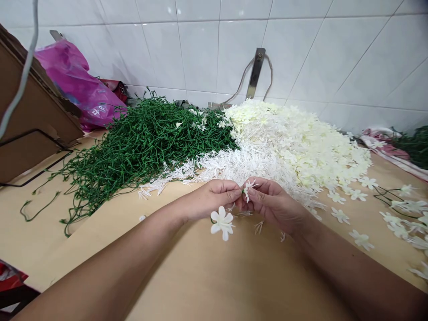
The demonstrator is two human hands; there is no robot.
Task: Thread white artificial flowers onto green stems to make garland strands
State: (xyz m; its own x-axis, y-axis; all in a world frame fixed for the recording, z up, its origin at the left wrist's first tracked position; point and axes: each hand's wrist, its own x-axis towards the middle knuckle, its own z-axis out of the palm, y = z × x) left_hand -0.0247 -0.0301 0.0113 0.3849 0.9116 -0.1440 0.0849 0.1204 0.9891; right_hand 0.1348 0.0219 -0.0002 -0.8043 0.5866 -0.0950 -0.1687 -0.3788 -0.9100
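Observation:
My left hand [214, 198] and my right hand [272, 203] meet over a tan table [234, 276], fingers pinched together. Between the fingertips sits a small white flower piece [248, 188]. A white fabric flower [222, 222] hangs below my left hand, seemingly held on a stem I cannot see clearly. Just beyond the hands lies a heap of white plastic stamen pieces [234, 162]. Behind it is a big pile of cream-white petals [301, 142]. A heap of green plastic stems [143, 142] lies to the left.
Loose white flowers [363, 238] and a green stem with flowers on it [401, 200] lie at the right. A cardboard box [30, 120] and a pink plastic bag [76, 84] stand at the left. A white tiled wall [317, 49] closes the back.

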